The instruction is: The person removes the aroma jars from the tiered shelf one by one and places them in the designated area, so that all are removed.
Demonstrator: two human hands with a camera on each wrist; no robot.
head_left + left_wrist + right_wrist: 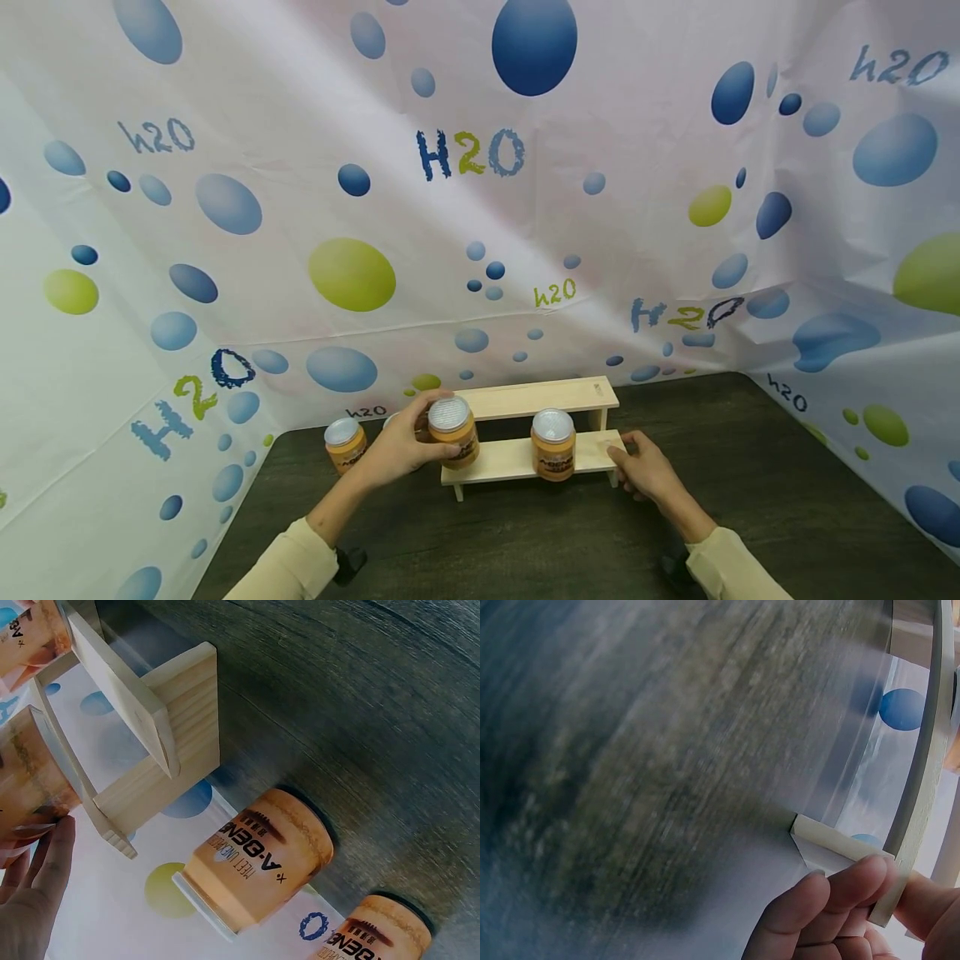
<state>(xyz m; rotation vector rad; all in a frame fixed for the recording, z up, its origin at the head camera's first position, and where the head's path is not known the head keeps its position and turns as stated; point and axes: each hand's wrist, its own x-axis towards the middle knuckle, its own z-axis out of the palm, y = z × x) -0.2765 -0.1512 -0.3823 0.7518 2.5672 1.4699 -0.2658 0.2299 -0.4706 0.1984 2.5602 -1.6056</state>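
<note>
The left hand (401, 446) grips a jar (453, 430) around its side, fingers (442, 451) curled across the label, thumb behind. The jar stands upright, silver lid up, at the left end of the lower step of a small wooden rack (525, 400); whether its base rests on the board or sits just above it cannot be told from the head view. The jar's long axis is vertical, and the lower board runs off to its right.

The right hand (648, 471) is at the rack's right end, fingers pinching the end of the lower board; the right wrist view shows fingertips (832, 900) curled over the board's edge (922, 795). So the left hand is the one on the jar, the right on the rack.

A second jar (553, 444) stands upright on the lower step, between the two hands and apart from both. The upper step carries nothing. Left of the rack, two more jars stand on the bench (750, 467): one (345, 444) in plain sight, the other mostly hidden behind the left hand in the head view, both seen in the left wrist view (259, 862) (379, 934).
</note>
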